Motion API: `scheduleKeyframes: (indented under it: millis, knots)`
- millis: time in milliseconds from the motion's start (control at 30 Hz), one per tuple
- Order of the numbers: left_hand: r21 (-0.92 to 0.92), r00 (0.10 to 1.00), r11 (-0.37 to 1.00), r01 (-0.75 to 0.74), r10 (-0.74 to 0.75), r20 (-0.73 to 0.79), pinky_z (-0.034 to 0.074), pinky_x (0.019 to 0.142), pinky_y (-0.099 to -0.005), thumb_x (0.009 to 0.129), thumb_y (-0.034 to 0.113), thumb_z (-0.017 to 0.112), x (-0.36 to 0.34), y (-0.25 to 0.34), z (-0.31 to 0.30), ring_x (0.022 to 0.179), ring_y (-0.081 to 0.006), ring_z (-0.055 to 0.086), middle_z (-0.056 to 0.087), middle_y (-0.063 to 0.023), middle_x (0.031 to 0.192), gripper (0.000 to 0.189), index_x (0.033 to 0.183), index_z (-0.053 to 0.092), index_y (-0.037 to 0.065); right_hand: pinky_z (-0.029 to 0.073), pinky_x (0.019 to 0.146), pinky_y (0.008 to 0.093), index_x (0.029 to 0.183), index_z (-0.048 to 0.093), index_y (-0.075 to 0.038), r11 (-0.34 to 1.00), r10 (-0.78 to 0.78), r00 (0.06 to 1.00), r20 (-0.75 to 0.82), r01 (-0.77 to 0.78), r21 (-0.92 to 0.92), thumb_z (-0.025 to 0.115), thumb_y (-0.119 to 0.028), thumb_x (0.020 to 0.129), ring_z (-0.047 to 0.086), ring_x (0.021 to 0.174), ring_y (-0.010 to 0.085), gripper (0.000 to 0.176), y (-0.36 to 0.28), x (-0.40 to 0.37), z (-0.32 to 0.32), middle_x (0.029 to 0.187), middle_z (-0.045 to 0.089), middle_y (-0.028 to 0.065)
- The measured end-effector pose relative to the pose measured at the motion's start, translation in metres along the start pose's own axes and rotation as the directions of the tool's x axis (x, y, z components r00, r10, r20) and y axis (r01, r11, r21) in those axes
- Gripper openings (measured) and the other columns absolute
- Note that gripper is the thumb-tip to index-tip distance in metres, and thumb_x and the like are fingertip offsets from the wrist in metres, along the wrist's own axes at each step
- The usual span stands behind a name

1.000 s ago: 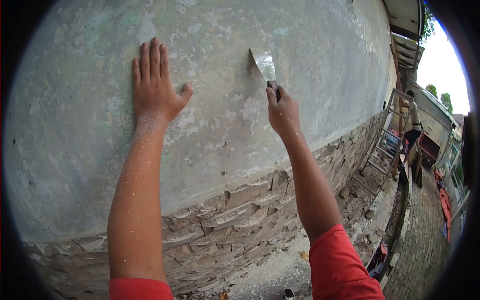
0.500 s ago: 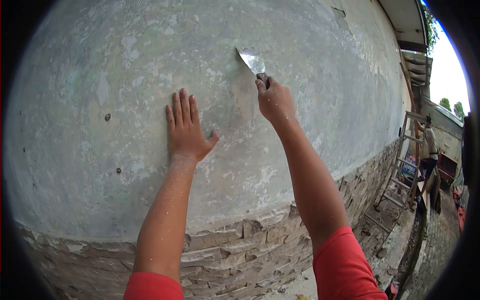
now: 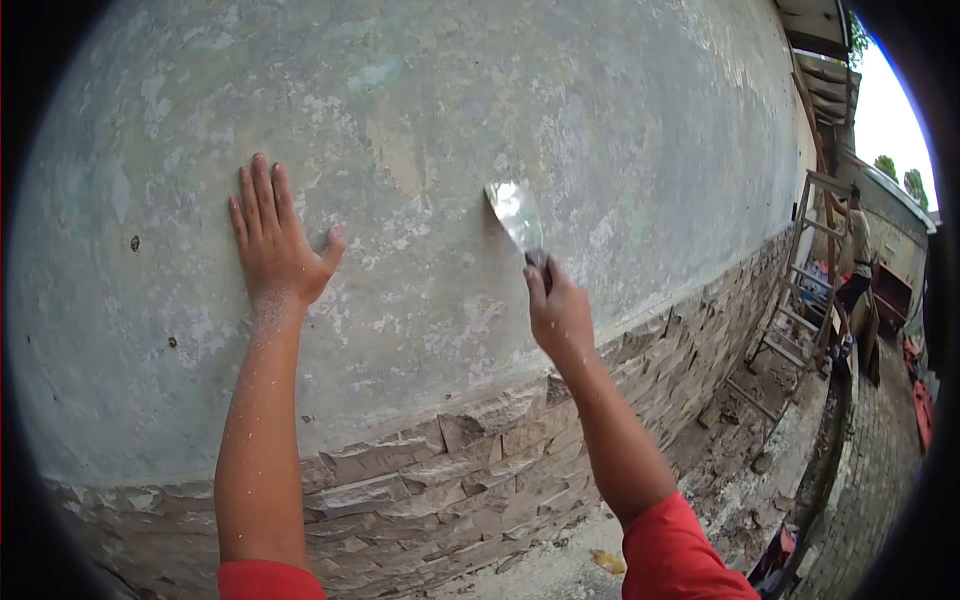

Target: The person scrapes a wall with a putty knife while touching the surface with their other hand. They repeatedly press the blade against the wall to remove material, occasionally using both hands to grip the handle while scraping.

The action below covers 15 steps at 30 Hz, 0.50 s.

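Note:
A grey-green wall (image 3: 420, 300) with patchy, worn paint fills most of the view. My left hand (image 3: 278, 250) lies flat on it at the left, fingers spread and holding nothing. To the right, my right hand (image 3: 560, 310) is wrapped round the dark handle of a metal scraper (image 3: 518, 215). The scraper's shiny blade points up and left, its edge at the wall surface. White specks dot both forearms.
Rough stone cladding (image 3: 400, 480) runs along the wall's base. At the right stand a ladder (image 3: 800, 270) and another person (image 3: 858, 245). A paved path (image 3: 870, 480) and a narrow gutter run beside the wall. A yellow leaf (image 3: 607, 561) lies below.
My right hand and the scraper are lower against the wall. My left hand appears further left in view, still flat. The view has shifted, showing more ground at the bottom right.

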<state>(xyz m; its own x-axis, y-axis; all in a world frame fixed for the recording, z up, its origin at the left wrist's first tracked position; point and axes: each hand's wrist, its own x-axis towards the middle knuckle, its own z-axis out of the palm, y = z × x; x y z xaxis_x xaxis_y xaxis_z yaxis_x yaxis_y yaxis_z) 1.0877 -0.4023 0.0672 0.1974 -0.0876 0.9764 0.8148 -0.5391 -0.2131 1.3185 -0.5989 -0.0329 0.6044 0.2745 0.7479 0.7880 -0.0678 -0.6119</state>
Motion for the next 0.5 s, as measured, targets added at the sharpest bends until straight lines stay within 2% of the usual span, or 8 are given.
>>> scheduleKeyframes:
  millis: [67, 133, 200, 333, 367, 433, 467, 500]
  knots:
    - [-0.012, 1.000, 1.000, -0.013, 0.013, -0.001, 0.006, 0.117, -0.0476, 0.080, 0.047, 0.054, -0.001, 0.000, 0.001, 0.145, -0.0294, 0.005, 0.005, -0.0149, 0.157, 0.095, 0.150, 0.006, 0.004, 0.046, 0.072, 0.0536, 0.111, 0.059, -0.006, 0.995, -0.099, 0.986, -0.137, 0.099, -0.013, 0.047, -0.037, 0.094, 0.059, 0.084, 0.0475, 0.037, -0.034, 0.069, -0.008, 0.086, 0.064, 0.0271]
    - [-0.025, 1.000, 1.000, -0.019, 0.019, -0.007, 0.007, 0.117, -0.0476, 0.080, 0.047, 0.054, -0.001, -0.003, 0.001, 0.145, -0.0292, 0.006, 0.006, -0.0147, 0.157, 0.094, 0.150, 0.007, 0.004, 0.046, 0.082, 0.0504, 0.112, 0.060, -0.004, 0.994, -0.106, 0.980, -0.168, 0.100, -0.048, 0.046, -0.037, 0.094, 0.058, 0.096, 0.0460, 0.040, -0.063, 0.129, -0.021, 0.098, 0.064, 0.0270]
    - [-0.070, 0.999, 0.997, -0.020, 0.017, -0.036, 0.006, 0.117, -0.0459, 0.080, 0.043, 0.056, -0.003, -0.003, 0.002, 0.146, -0.0282, 0.004, 0.004, -0.0123, 0.158, 0.094, 0.150, 0.006, 0.005, 0.044, 0.085, 0.0504, 0.113, 0.060, -0.002, 0.999, -0.029, 0.988, -0.153, 0.026, -0.020, 0.047, -0.038, 0.093, 0.057, 0.098, 0.0463, 0.043, -0.082, 0.151, -0.034, 0.099, 0.063, 0.0275]
    - [-0.091, 0.999, 0.995, -0.033, 0.032, -0.013, 0.005, 0.117, -0.0452, 0.082, 0.045, 0.055, -0.005, -0.009, 0.005, 0.146, -0.0270, 0.003, 0.005, -0.0111, 0.158, 0.092, 0.150, 0.007, 0.007, 0.045, 0.080, 0.0508, 0.110, 0.061, -0.001, 0.992, -0.081, 0.987, -0.140, 0.066, -0.107, 0.048, -0.037, 0.093, 0.057, 0.095, 0.0476, 0.042, -0.036, 0.096, -0.030, 0.097, 0.062, 0.0294]
    - [-0.100, 0.998, 0.994, -0.048, 0.044, -0.043, 0.005, 0.118, -0.0451, 0.083, 0.046, 0.054, -0.005, -0.010, 0.008, 0.146, -0.0265, 0.004, 0.005, -0.0108, 0.158, 0.091, 0.150, 0.007, 0.007, 0.046, 0.077, 0.0493, 0.112, 0.060, -0.002, 0.994, -0.050, 0.994, -0.096, 0.040, -0.100, 0.050, -0.036, 0.093, 0.058, 0.093, 0.0469, 0.040, -0.008, 0.066, -0.023, 0.095, 0.062, 0.0290]
    - [-0.130, 0.997, 0.991, -0.043, 0.034, -0.071, 0.005, 0.118, -0.0451, 0.083, 0.047, 0.054, -0.010, -0.011, 0.008, 0.146, -0.0261, 0.004, 0.006, -0.0104, 0.158, 0.090, 0.150, 0.008, 0.008, 0.048, 0.075, 0.0465, 0.119, 0.058, -0.007, 0.993, 0.110, 0.994, -0.003, -0.110, -0.035, 0.050, -0.036, 0.094, 0.061, 0.090, 0.0450, 0.040, 0.034, -0.019, -0.010, 0.091, 0.063, 0.0287]
    - [-0.122, 0.998, 0.992, -0.035, 0.029, -0.051, 0.006, 0.118, -0.0452, 0.083, 0.046, 0.054, -0.012, -0.011, 0.007, 0.146, -0.0261, 0.005, 0.006, -0.0102, 0.158, 0.090, 0.151, 0.007, 0.008, 0.048, 0.075, 0.0460, 0.121, 0.057, -0.007, 0.985, 0.163, 0.986, 0.040, -0.159, -0.071, 0.051, -0.036, 0.094, 0.061, 0.090, 0.0445, 0.040, 0.049, -0.057, -0.008, 0.089, 0.063, 0.0286]
    - [-0.108, 0.999, 0.994, -0.031, 0.027, -0.042, 0.006, 0.118, -0.0454, 0.083, 0.046, 0.054, -0.010, -0.010, 0.008, 0.146, -0.0260, 0.005, 0.006, -0.0100, 0.158, 0.090, 0.151, 0.007, 0.008, 0.048, 0.075, 0.0456, 0.124, 0.056, -0.007, 0.961, 0.208, 0.976, 0.059, -0.193, -0.197, 0.052, -0.035, 0.093, 0.062, 0.089, 0.0445, 0.041, 0.064, -0.081, -0.007, 0.089, 0.063, 0.0287]
